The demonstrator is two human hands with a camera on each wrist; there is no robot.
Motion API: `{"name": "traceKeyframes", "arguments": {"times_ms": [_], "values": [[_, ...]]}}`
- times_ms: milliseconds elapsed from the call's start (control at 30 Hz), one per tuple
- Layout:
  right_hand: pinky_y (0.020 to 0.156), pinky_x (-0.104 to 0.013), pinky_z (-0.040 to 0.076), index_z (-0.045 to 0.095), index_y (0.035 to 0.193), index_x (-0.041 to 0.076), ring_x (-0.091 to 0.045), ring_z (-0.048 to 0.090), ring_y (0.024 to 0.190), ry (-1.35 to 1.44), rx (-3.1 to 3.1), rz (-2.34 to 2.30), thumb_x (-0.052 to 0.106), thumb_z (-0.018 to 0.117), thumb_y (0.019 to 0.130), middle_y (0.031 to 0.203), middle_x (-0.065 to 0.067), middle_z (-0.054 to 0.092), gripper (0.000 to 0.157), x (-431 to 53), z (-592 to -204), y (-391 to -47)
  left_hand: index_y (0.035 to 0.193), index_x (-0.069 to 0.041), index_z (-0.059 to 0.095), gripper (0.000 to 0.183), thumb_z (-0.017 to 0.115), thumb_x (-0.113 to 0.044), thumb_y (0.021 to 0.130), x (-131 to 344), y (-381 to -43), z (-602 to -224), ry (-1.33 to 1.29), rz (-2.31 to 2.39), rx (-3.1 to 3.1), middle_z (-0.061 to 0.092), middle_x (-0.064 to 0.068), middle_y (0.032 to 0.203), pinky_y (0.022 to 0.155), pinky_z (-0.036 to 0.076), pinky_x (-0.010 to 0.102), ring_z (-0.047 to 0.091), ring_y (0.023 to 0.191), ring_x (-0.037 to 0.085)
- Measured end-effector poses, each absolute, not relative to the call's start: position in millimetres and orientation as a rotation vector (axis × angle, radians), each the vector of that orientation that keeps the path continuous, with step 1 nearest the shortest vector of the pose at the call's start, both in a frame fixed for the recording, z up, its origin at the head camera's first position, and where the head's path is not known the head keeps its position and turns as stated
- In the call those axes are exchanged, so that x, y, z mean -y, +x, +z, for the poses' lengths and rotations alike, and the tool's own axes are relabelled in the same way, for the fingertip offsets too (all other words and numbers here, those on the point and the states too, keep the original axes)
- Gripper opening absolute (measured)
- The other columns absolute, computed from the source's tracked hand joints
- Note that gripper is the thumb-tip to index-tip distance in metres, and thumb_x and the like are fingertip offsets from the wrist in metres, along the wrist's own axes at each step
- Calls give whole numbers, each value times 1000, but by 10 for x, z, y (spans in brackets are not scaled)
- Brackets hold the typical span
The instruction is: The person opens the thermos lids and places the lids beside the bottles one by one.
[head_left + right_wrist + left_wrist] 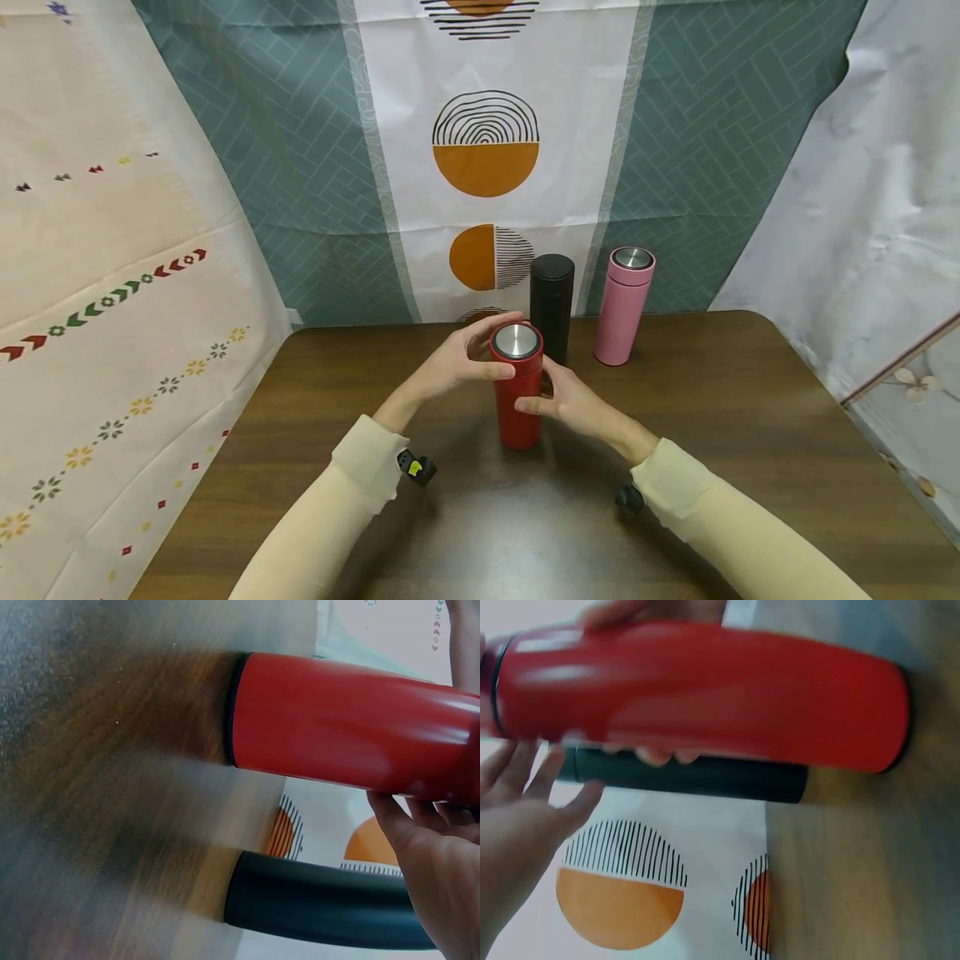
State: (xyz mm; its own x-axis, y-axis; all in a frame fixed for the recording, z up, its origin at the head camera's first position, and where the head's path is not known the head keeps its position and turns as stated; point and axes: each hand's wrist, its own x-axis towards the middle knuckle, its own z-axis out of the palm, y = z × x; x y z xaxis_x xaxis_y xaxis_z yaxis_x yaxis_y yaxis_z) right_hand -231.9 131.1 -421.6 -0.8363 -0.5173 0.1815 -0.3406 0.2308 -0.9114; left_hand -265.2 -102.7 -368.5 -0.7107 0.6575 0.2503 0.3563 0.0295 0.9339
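A red thermos flask (518,417) with a silver-topped lid (517,341) stands upright between my hands, its base right at the tabletop. My left hand (457,360) holds it round the lid, thumb across the front and fingers behind. Lower down, my right hand (581,406) grips the body from the right side, with the thumb in front. In the left wrist view, fingertips of the right hand show beneath the red flask (727,697). Close behind is a black flask (552,304), partly hidden by the red one and the right hand.
A pink flask (625,308) with a silver top stands to the right of the black one, near the far edge of the brown wooden table (360,375). Behind the table hangs a patterned cloth (315,150). More cloth (112,250) hangs along the left side.
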Motion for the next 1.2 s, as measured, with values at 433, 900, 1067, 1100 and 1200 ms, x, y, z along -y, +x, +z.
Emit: {"name": "traceKeyframes", "arguments": {"times_ms": [433,900,1067,1100,1200], "values": [[109,-61,45,42,151,2,-35,58,130,-836,-2363,-1653,24,76,95,141,-14,60,69,-1301,-4253,-2329,149,-16,58,62,79,-14,91,989,-2680,-3753,1032,1783,-2052,64,4,140,111,45,49,59,128,27],[111,-58,44,35,154,2,-35,57,132,-850,-2322,-1673,24,73,98,145,-16,58,71,-1310,-4256,-2331,153,-20,53,68,81,-31,92,981,-2587,-3767,1024,1808,-2126,59,1,148,117,38,54,53,137,23],[111,-57,44,36,154,3,-35,56,133,-823,-2308,-1674,24,74,98,144,-15,58,70,-1308,-4245,-2327,154,-18,52,68,79,-24,92,1023,-2710,-3697,1069,1711,-2036,55,3,150,115,42,52,53,135,26],[111,-57,44,36,154,3,-35,56,133,-829,-2310,-1676,23,74,97,144,-15,57,70,-1308,-4250,-2328,153,-19,53,67,79,-23,91,1020,-2724,-3688,1072,1695,-2034,56,3,149,113,44,50,55,134,25],[111,-57,44,35,154,2,-35,56,133,-851,-2315,-1676,21,74,97,144,-16,57,71,-1304,-4266,-2331,151,-18,55,66,80,-22,90,1013,-2742,-3682,1060,1674,-2046,61,4,143,108,49,45,59,127,26]]}}
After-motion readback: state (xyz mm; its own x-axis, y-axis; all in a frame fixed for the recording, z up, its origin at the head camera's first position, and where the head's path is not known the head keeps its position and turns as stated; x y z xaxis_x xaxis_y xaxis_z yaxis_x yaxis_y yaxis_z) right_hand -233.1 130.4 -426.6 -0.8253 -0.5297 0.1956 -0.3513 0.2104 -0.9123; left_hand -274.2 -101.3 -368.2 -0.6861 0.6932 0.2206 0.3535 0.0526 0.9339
